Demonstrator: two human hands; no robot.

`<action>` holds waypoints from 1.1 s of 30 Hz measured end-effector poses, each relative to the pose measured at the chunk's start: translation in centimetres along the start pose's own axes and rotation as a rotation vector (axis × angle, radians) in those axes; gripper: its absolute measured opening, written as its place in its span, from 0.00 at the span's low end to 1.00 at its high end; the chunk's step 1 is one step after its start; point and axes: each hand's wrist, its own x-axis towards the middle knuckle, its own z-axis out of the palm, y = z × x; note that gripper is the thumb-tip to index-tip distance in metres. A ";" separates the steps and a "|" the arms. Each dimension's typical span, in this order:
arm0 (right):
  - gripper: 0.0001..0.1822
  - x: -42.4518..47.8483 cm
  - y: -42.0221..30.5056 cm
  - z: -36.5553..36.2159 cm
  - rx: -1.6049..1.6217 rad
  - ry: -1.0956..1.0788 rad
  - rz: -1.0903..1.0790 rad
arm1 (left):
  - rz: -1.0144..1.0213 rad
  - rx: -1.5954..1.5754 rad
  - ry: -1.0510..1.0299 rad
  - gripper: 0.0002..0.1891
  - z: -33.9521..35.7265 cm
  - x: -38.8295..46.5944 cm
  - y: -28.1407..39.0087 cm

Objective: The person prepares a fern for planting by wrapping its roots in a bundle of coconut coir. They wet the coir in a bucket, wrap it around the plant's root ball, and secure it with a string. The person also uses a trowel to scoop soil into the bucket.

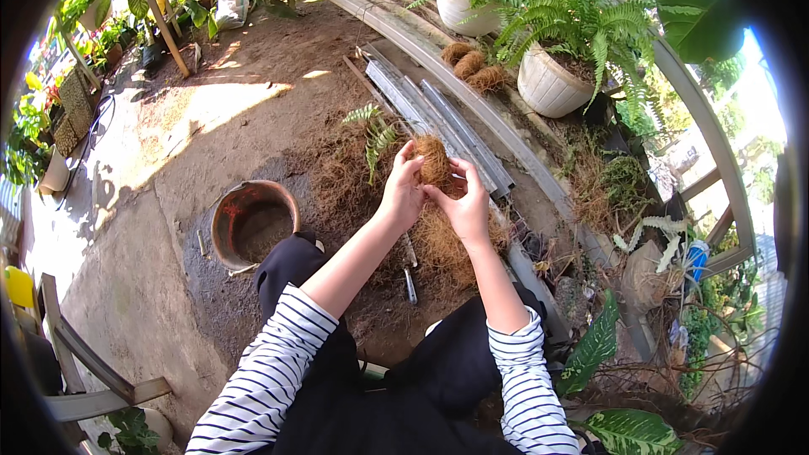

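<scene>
Between my two hands is a rounded bundle of brown plant fibre (432, 161). My left hand (404, 186) grips its left side, and my right hand (466, 202) has its fingers around the lower right. Loose golden-brown fibre (449, 249) is heaped on the ground under my right hand. Left of my hands lies a darker mass of fibrous roots and soil (341, 180), with a small fern frond (379, 139) on it. A knife (411, 284) rests on the soil below my hands, its upper part against the fibre.
A round pot (256, 224) with soil inside stands at my left knee. Metal channels (436, 120) lie beyond my hands. Several similar fibre bundles (471, 66) sit near a white pot (553, 82) holding a fern. Broken stems and dry plants (607, 183) lie to the right.
</scene>
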 end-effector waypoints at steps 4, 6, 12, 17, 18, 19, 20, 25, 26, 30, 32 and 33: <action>0.29 0.5 1.2 -0.9 0.631 -0.046 0.313 | 0.018 0.145 -0.097 0.27 0.2 -0.1 0.6; 0.28 0.7 1.3 -1.1 0.796 -0.064 0.425 | 0.032 0.229 -0.077 0.26 0.0 0.2 0.8; 0.21 0.5 1.2 -1.6 1.075 -0.100 0.616 | -0.144 0.268 0.068 0.24 0.1 0.0 0.3; 0.22 0.6 1.2 -1.7 1.092 -0.099 0.539 | -0.292 0.200 -0.054 0.27 -0.9 0.4 -0.1; 0.23 0.5 1.4 -1.8 1.001 -0.070 0.520 | -0.300 0.239 -0.048 0.27 -0.9 0.2 -0.3; 0.24 0.3 1.6 -1.9 0.909 -0.041 0.502 | -0.307 0.277 -0.041 0.28 -0.8 0.0 -0.5; 0.28 -0.1 1.7 -1.8 0.772 0.026 0.471 | -0.310 0.348 -0.018 0.25 -0.9 -0.1 -0.5; 0.28 -1.8 3.9 -1.3 0.416 0.075 0.255 | -0.318 0.425 -0.171 0.16 -0.7 -0.6 -0.9; 0.30 -1.9 4.6 -0.4 0.356 0.054 0.217 | -0.315 0.430 -0.164 0.16 -1.6 -0.3 -0.5; 0.35 -2.0 4.8 -1.2 0.068 0.039 0.144 | -0.354 0.495 -0.094 0.15 -2.9 2.0 0.1; 0.35 -1.4 5.7 -2.1 0.036 0.124 0.153 | -0.340 0.511 -0.031 0.15 -1.3 3.8 -0.2; 0.35 -1.2 5.8 -1.8 0.037 0.152 0.158 | -0.326 0.511 0.015 0.16 -1.0 4.6 0.5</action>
